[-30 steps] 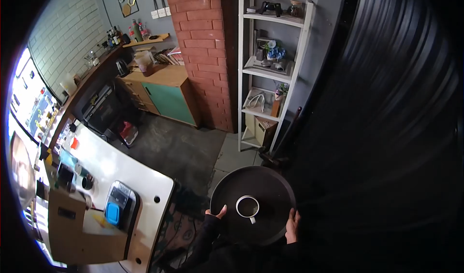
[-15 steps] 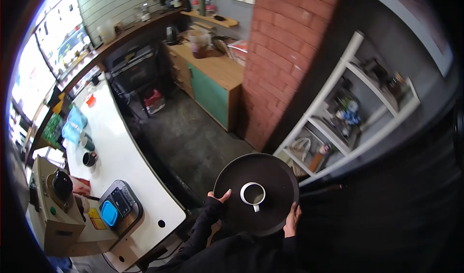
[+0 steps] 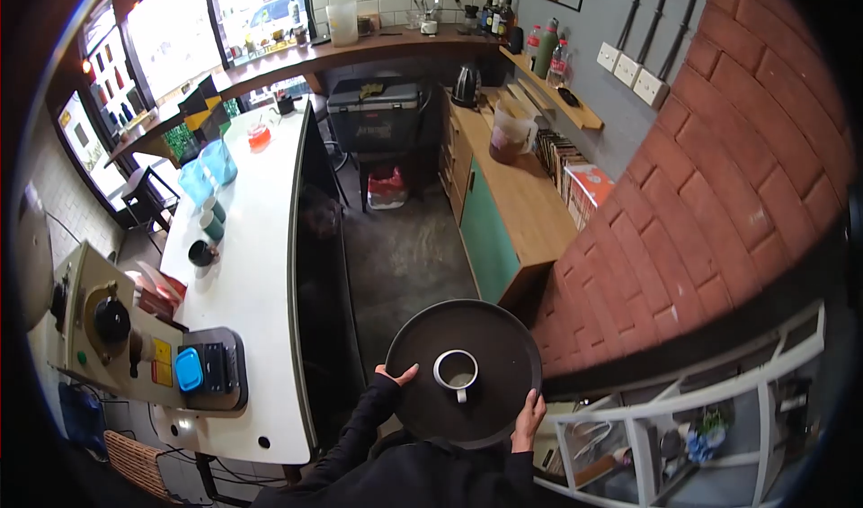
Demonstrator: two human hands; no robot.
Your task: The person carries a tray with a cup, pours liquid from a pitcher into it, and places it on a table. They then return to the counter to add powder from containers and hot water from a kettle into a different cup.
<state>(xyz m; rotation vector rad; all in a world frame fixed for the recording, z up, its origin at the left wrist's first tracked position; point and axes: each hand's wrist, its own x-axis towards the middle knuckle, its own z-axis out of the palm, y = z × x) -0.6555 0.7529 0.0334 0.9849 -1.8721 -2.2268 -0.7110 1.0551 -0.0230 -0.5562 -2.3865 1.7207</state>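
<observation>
Both my hands carry a round dark serving tray (image 3: pixel 485 328) in front of my body. My left hand (image 3: pixel 398 376) grips its left rim, thumb resting over the edge. On the opposite side, my right hand (image 3: pixel 529 418) is closed on the lower right rim, its fingers partly hidden under the tray. A white cup (image 3: pixel 456 370) stands upright near the tray's middle, its handle pointing toward me. Some dark liquid shows inside the cup.
A long white counter (image 3: pixel 261 301) runs along my left, bearing a coffee grinder (image 3: pixel 108 319), a scale and cups. Ahead right stands a wooden cabinet (image 3: pixel 503 184) with a green door. A brick wall (image 3: pixel 683 220) and white shelf (image 3: pixel 638 436) are at right.
My view has turned to the right, with the brick wall and cabinet now standing differently in it. The tray stays in both hands, and the cup remains upright on it.
</observation>
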